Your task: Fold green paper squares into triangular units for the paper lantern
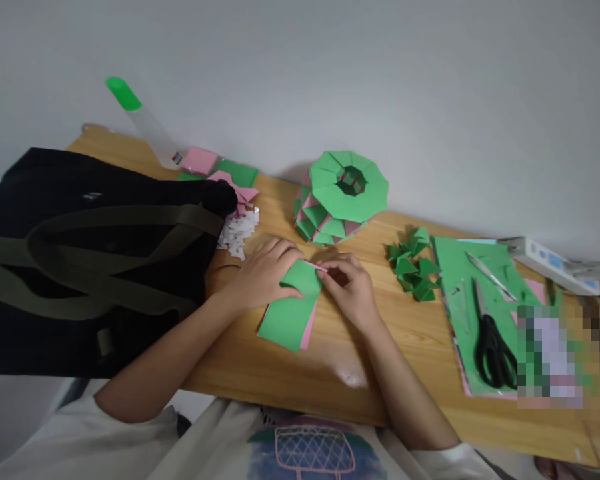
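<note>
A folded rectangle of green paper (293, 310) lies on the table in front of me, with a pink layer showing along its right and top edges. My left hand (270, 273) holds its upper left side, the thumb resting on the green face and the fingers over the far edge. At the upper right corner, the thumb and fingers of my right hand (347, 283) pinch the edge where pink shows. Just beyond my hands stands a round green and pink folded-paper form (350, 193) with a hole in its top.
A black bag (105, 247) covers the left side. Near it are white paper scraps (240, 233), pink paper pieces (200, 160) and a green-capped tube (140, 120). On the right lie green folded pieces (415, 267), green sheets (460, 267), black-handled scissors (490, 343) and a white box (555, 263).
</note>
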`<control>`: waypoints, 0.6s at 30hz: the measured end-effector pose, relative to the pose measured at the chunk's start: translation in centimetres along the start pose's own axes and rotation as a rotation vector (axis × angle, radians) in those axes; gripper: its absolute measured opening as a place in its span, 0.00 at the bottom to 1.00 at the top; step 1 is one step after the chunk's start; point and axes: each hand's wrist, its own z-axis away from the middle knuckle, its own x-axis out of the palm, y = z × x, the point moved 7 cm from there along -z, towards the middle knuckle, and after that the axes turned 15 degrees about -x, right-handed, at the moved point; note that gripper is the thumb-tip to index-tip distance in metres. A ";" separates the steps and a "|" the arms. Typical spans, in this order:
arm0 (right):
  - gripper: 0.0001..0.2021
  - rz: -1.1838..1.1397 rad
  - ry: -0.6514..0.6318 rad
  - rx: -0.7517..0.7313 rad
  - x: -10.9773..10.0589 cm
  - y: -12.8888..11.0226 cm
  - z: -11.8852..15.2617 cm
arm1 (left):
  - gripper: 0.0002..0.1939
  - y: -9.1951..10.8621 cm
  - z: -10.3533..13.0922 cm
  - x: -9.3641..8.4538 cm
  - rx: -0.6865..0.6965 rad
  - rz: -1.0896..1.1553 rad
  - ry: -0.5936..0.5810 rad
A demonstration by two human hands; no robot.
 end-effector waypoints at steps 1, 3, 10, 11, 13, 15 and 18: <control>0.04 -0.032 0.000 0.027 0.0 0.2 0.0 | 0.27 0.0 0.0 0.0 -0.004 0.003 -0.006; 0.06 -0.107 -0.009 0.083 0.0 0.7 -0.1 | 0.28 -0.2 -0.1 0.1 -0.022 0.008 -0.014; 0.12 -0.333 0.003 0.206 0.2 1.6 0.1 | 0.28 -0.8 -0.2 0.2 -0.138 0.209 -0.072; 0.12 -0.353 0.008 0.217 0.2 1.7 0.1 | 0.27 -1.1 -0.1 0.1 -0.175 0.299 -0.060; 0.13 -0.382 0.011 0.236 0.3 1.9 0.2 | 0.22 -1.7 -0.1 0.1 -0.258 0.491 -0.021; 0.13 -0.405 0.000 0.252 0.2 1.9 0.2 | 0.16 -2.2 0.0 0.3 -0.316 0.630 0.007; 0.13 -0.437 -0.033 0.266 -0.1 1.9 0.1 | 0.12 -2.5 -0.1 0.5 -0.330 0.733 0.015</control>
